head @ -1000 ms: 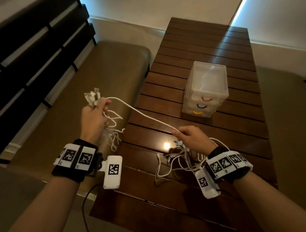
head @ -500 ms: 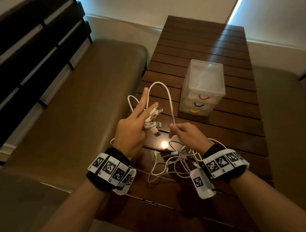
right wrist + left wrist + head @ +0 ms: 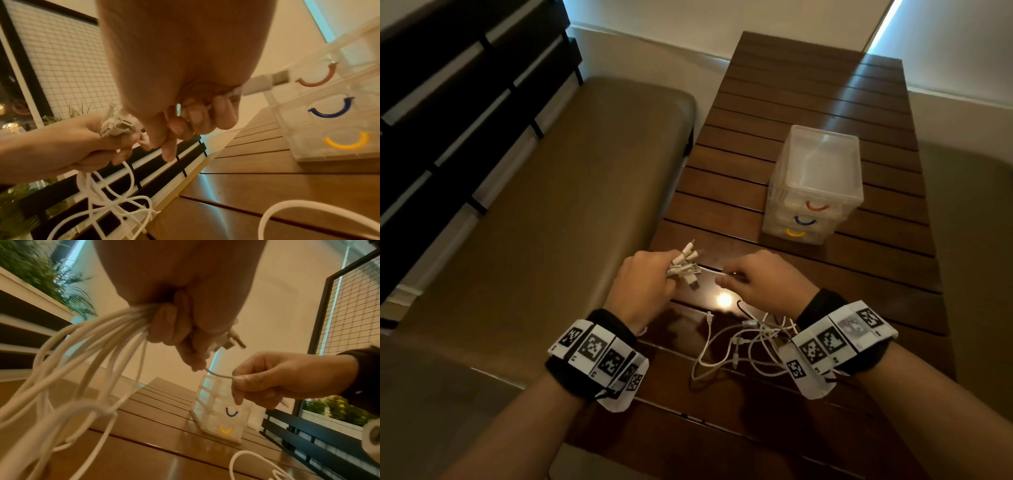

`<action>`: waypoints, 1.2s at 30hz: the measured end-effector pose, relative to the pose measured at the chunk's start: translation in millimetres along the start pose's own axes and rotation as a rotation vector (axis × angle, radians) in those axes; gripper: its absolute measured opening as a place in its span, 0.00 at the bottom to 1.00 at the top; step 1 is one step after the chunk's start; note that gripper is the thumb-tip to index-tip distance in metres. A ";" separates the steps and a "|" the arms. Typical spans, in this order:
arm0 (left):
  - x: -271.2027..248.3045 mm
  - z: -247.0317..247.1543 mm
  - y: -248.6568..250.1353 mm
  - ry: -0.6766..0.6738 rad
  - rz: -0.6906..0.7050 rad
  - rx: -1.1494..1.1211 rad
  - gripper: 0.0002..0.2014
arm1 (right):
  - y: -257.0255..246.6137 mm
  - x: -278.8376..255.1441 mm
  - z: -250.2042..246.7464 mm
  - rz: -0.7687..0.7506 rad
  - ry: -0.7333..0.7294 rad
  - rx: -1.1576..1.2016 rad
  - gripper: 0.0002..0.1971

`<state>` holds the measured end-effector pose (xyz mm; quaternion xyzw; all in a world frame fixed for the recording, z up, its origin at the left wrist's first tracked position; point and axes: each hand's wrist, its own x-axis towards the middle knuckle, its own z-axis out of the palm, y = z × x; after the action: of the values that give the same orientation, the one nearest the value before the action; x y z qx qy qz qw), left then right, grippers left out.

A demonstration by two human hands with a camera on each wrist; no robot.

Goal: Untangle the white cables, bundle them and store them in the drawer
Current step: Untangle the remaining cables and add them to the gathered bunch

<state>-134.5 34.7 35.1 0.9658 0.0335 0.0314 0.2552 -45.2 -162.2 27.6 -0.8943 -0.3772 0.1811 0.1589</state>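
Observation:
My left hand (image 3: 650,274) grips a bunch of white cable ends (image 3: 683,262), their plugs sticking out past the fingers; the strands (image 3: 82,361) hang in loops below the fist. Close to its right, my right hand (image 3: 760,279) pinches one white cable (image 3: 714,272) that runs straight across to the left hand, and a USB plug (image 3: 265,82) juts from its fist. More tangled white cables (image 3: 743,346) lie on the wooden table (image 3: 791,102) under my right wrist. The clear drawer unit (image 3: 815,185) stands beyond, drawers closed, with red, blue and yellow handles.
A brown padded bench (image 3: 534,222) runs along the table's left side, with a dark slatted backrest (image 3: 448,102) behind it. Another bench surface (image 3: 979,240) lies to the right. A lamp's bright reflection (image 3: 723,300) shines on the table between my hands.
My left hand has come from out over the bench back to the table, its fingers closing round the cable ends. The long loop has been drawn short and taut between both hands.

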 end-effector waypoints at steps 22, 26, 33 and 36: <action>12.1 -37.4 -94.4 0.345 -0.722 -0.423 0.16 | -28.6 35.2 33.1 0.111 -0.181 0.027 0.13; 15.5 -31.8 -100.0 0.264 -0.651 -0.323 0.16 | -26.8 35.5 38.3 0.128 -0.237 0.012 0.13; 26.0 -34.6 -113.9 0.187 -0.631 -0.171 0.16 | -21.5 30.9 50.6 0.140 -0.294 0.042 0.10; 26.0 -35.7 -114.2 0.060 -0.599 -0.155 0.16 | -17.7 28.4 56.4 0.143 -0.297 0.015 0.10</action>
<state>-117.0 153.3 10.6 0.8892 0.3218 -0.0145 0.3251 -62.7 -121.3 -20.6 -0.8810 -0.3305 0.3248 0.0950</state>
